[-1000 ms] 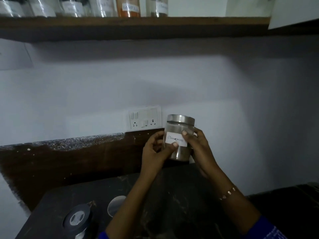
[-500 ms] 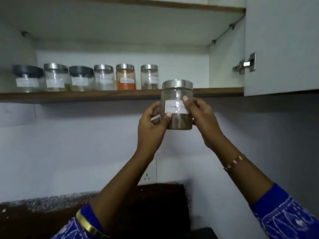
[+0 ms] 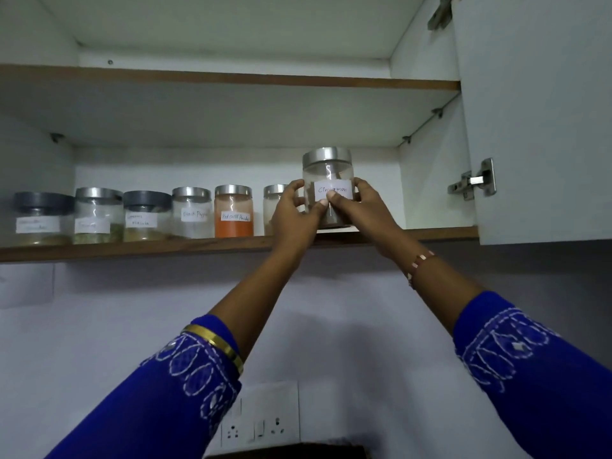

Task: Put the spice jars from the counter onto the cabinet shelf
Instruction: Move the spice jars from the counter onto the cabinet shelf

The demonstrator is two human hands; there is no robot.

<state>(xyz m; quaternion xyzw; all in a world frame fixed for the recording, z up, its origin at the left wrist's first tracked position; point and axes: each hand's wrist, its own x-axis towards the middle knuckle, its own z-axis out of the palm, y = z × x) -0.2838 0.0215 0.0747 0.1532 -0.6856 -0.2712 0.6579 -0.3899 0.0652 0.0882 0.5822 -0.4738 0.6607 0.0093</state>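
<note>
Hands, left and right, both clasped around the cinnamon jar, have raised it from chest height to the cabinet shelf at centre frame; placement is nearly done.

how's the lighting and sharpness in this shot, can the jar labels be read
Head view: dim, with a cool cast; the wall under the shelf lies in shadow. The red chilli powder jar label is readable, the leftmost jar label too blurred. Small glare streaks on the cinnamon jar, held by the left hand and right hand. Wide-angle lens bends the edges.
</note>
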